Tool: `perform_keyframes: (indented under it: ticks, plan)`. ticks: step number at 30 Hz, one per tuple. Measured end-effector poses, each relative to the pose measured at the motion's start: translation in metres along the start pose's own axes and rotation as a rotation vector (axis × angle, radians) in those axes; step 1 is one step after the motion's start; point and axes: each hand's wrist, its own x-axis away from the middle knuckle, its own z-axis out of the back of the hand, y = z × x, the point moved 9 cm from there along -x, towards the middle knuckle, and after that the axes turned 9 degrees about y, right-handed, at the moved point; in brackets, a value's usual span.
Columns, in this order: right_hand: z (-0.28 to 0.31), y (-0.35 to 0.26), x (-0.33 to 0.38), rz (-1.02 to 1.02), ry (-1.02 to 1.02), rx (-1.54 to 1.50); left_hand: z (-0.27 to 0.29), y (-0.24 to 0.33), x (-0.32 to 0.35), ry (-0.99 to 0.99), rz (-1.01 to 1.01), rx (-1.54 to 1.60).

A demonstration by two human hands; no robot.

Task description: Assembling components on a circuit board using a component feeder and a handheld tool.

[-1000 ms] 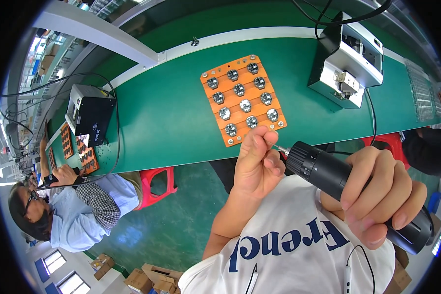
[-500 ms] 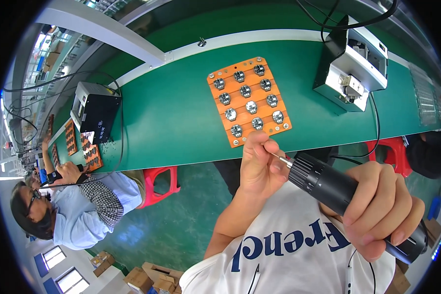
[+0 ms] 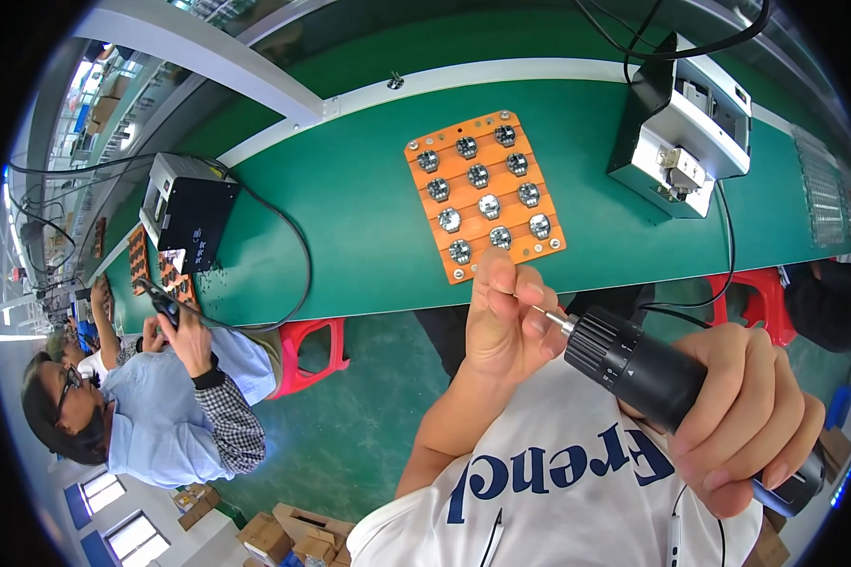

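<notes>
— Black electric screwdriver [image 3: 676,392], right side, near: how is it held?

— The right hand [image 3: 747,416] is wrapped tight round its barrel, bit aimed left at the left hand [image 3: 503,326].

— And that one?

— Its fingertips [image 3: 511,283] are pressed together at the bit's tip, probably seating a screw too small to see.

— Further off?

— An orange fixture plate [image 3: 487,194] of metal parts lies flat on the green bench [image 3: 350,208].

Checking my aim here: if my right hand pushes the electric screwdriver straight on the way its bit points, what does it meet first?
Most likely the left hand's fingertips, pinched at the bit of the electric screwdriver in the right hand.
</notes>
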Motion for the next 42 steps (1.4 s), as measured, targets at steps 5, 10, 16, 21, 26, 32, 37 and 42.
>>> perform_keyframes:
  ticks: [5, 10, 16, 21, 26, 32, 37, 42]
  plan:
    - [0.004, -0.002, 0.003, -0.018, 0.045, 0.006, 0.001, -0.001, 0.000, 0.029, -0.002, 0.013]
    - [0.009, -0.001, 0.002, -0.009, 0.116, 0.043, 0.003, -0.005, -0.001, 0.056, 0.016, 0.065]
    - [0.018, 0.006, 0.004, -0.039, 0.228, 0.049, -0.002, -0.004, -0.005, -0.008, -0.001, 0.051]
    - [0.015, 0.014, 0.004, -0.092, 0.078, 0.089, 0.004, 0.000, -0.002, 0.052, -0.144, 0.116]
    - [0.029, 0.020, -0.001, -0.152, 0.157, 0.149, 0.019, 0.031, 0.011, 0.338, -0.114, -0.548]
    - [0.042, 0.058, -0.013, -0.352, -0.008, 0.479, -0.029, 0.136, 0.021, 0.269, -0.830, -2.176]
    - [0.067, 0.117, 0.003, -0.446, 0.000, 0.531, -0.004, 0.153, 0.000, 0.249, -0.510, -2.505]
    - [0.074, 0.146, 0.020, -0.491, -0.034, 0.539, 0.014, 0.144, -0.011, 0.152, -0.368, -2.614]
